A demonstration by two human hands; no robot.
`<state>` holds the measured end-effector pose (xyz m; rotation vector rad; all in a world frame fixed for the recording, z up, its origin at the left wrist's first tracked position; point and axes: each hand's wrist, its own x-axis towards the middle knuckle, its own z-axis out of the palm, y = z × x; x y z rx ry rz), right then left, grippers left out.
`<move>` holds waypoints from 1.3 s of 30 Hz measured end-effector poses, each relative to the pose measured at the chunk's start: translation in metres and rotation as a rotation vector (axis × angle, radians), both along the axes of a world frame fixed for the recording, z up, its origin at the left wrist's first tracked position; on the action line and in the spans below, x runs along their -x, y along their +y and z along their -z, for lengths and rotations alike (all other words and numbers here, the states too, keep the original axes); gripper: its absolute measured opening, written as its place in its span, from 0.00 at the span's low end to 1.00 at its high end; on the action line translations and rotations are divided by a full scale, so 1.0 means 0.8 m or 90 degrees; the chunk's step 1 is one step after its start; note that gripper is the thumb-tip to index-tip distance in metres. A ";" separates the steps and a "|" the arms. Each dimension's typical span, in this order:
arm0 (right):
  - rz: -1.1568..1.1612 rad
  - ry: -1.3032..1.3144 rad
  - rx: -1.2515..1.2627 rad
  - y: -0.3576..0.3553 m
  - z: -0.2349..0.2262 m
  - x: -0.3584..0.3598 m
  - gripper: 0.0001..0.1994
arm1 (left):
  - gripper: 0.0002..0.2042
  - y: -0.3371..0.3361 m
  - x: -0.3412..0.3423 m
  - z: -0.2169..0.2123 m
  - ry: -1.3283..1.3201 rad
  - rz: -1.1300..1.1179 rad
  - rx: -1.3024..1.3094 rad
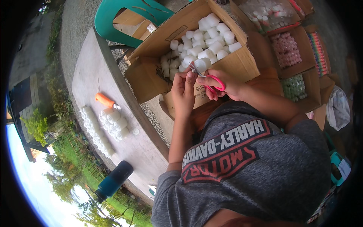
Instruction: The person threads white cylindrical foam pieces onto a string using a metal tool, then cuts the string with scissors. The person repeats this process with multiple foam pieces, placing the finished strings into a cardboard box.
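Note:
My right hand (228,84) grips a pair of scissors (196,70) with pinkish-red handles, the blades pointing up and left toward my left fingertips. My left hand (184,89) is closed in a pinch beside the blade tips; what lies between its fingers is too small to make out. Just behind the blades sits a translucent white plastic cup (203,64); whether a hand touches it I cannot tell. Both hands are over the near edge of an open cardboard box (151,77), which holds a heap of similar white plastic cups (194,50).
On the grey table (85,68) at left are rows of white cups (96,130), an orange-handled tool (104,100) and a dark teal bottle (115,179). A green plastic chair (109,22) stands behind. At right, boxes hold pink pieces (285,49) and green pieces (295,87).

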<state>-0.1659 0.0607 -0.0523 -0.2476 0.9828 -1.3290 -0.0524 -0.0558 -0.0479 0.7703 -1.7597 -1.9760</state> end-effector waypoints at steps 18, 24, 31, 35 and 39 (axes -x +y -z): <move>-0.046 0.193 -0.001 0.008 0.019 0.001 0.18 | 0.18 -0.073 -0.012 0.008 -0.151 -0.207 0.402; -0.020 0.591 0.049 0.035 0.030 -0.009 0.15 | 0.26 -0.092 -0.023 0.026 -0.429 -0.135 0.777; 0.080 0.927 -0.024 0.058 0.003 0.049 0.11 | 0.25 -0.101 0.012 0.068 -0.358 0.077 0.631; 0.058 0.852 -0.098 0.035 -0.018 0.063 0.10 | 0.22 -0.149 0.034 0.105 -0.456 0.085 0.634; -0.066 1.147 -0.049 -0.056 0.005 0.094 0.07 | 0.19 -0.220 0.008 0.200 -0.611 0.199 0.681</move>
